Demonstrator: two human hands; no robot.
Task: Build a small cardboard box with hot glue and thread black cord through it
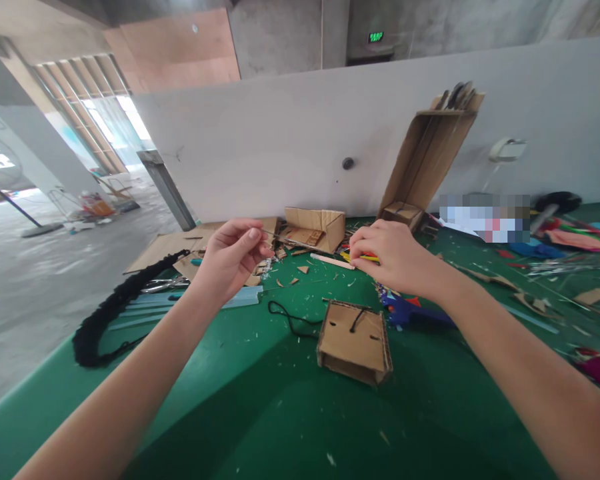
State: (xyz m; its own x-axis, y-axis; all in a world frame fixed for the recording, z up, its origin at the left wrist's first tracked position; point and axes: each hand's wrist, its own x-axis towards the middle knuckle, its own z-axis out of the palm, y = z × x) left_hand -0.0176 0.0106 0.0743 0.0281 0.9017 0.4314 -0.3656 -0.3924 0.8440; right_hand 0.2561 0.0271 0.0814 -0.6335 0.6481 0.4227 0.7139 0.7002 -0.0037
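My left hand (pixel 237 257) is raised over the scraps at the left, thumb and forefinger pinched on a thin, pale strand or stick too fine to make out. At the right, my right hand (pixel 387 257) has its fingers curled down by the end of a pale wooden stick (pixel 333 261) and some yellow pieces; whether it grips the stick is unclear. Between my forearms a small cardboard box (pixel 355 340) sits on the green table (pixel 260 413), with holes in its top and a black cord (pixel 293 320) trailing to its left.
A blue glue gun (pixel 413 315) lies right of the box. Behind stand an open cardboard piece (pixel 330 227) and a tall cardboard holder (pixel 425 160). Black yarn (pixel 95 333) and blue strips (pixel 240 297) lie left; coloured materials crowd the right.
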